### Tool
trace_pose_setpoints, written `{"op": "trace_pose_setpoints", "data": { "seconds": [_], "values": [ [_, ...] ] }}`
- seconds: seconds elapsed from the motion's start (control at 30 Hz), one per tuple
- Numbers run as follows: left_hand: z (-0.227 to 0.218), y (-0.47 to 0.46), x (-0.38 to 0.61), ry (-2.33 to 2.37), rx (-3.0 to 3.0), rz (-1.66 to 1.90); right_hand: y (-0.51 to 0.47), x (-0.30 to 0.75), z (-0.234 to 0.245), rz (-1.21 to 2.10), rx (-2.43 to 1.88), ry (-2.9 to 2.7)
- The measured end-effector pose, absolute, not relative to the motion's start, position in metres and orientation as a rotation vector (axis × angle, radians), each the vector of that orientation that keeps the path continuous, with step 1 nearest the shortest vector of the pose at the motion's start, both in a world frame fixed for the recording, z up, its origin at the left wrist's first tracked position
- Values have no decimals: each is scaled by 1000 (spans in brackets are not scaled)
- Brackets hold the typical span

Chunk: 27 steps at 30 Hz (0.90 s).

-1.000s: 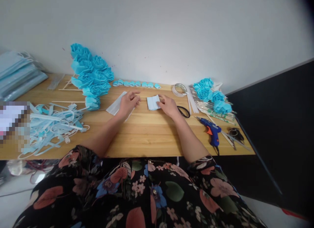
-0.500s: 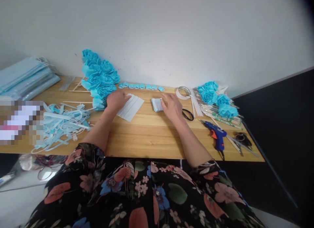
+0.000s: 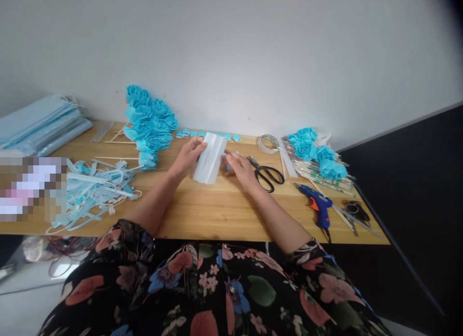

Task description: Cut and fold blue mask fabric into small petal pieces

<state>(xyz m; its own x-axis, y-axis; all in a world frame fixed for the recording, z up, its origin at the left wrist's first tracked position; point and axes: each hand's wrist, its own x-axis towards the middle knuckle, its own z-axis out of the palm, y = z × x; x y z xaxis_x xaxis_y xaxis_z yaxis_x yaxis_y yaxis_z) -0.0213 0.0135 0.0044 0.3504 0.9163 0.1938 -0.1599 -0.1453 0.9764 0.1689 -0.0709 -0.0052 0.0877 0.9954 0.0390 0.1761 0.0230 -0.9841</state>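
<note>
My left hand [image 3: 186, 157] pinches the upper edge of a white pleated mask sheet [image 3: 210, 158] and holds it raised above the wooden table [image 3: 202, 210]. My right hand [image 3: 240, 168] lies just right of the sheet with its fingers curled at the sheet's right edge; a small folded blue piece under it is mostly hidden. Black scissors [image 3: 265, 172] lie right beside my right hand.
Blue fabric roses [image 3: 148, 124] are heaped at the back left, more roses on sticks [image 3: 318, 155] at the right. Cut mask strips [image 3: 97, 186] pile up at the left by stacked masks [image 3: 43, 126]. A row of small blue rolls [image 3: 188, 133], a tape roll [image 3: 265, 143] and a blue glue gun [image 3: 318, 206] also lie there.
My left hand has lifted the white sheet off the table and brought it toward the middle. My right hand slid left to meet it, uncovering the scissors.
</note>
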Motion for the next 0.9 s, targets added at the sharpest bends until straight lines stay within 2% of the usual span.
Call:
{"op": "trace_pose_setpoints", "data": {
  "seconds": [0.1,0.17,0.33,0.6,0.8,0.9],
  "values": [
    [6,4,-14,682,1301,1074,-71,167,-5,1246,-1203,-1178],
    [5,1,-11,668,1272,1046,-70,166,-7,1268,-1187,-1131],
    [2,4,-10,662,1093,953,-68,170,-7,1020,-1266,-1050],
    [-4,8,-11,752,999,995,-67,184,-3,859,-1343,-1101],
    [-9,10,-11,810,1054,1047,-65,185,3,1138,-1253,-1064],
    [-10,10,-10,827,1097,1087,-64,186,4,1157,-1279,-1084]
  ]
}}
